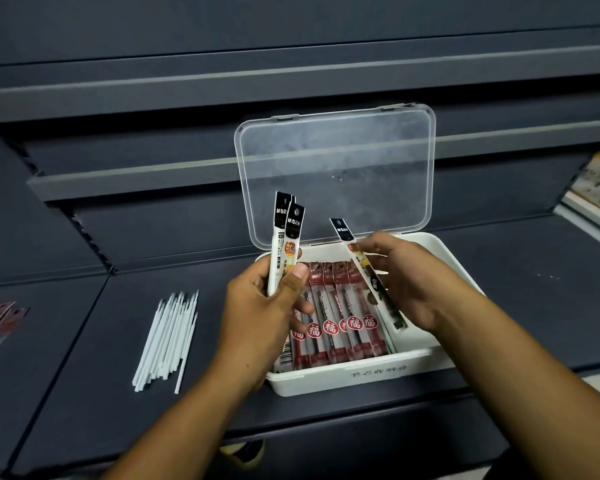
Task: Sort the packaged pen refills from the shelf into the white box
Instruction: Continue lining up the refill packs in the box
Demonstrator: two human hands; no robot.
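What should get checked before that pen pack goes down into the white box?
1. Lid open and standing up: ok.
2. Right hand grips one pack over the white box: ok.
3. Free space at the box's right side: ok.
4. Red packs lie in a neat row: ok.
5. Left hand holds the spare packs clear of the box: ok.
6. Pack matches the ones in the left hand: cannot tell.

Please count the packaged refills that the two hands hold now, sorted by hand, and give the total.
Left hand, black-topped refill packs: 2
Right hand, black-topped refill pack angled over the white box: 1
Total held: 3
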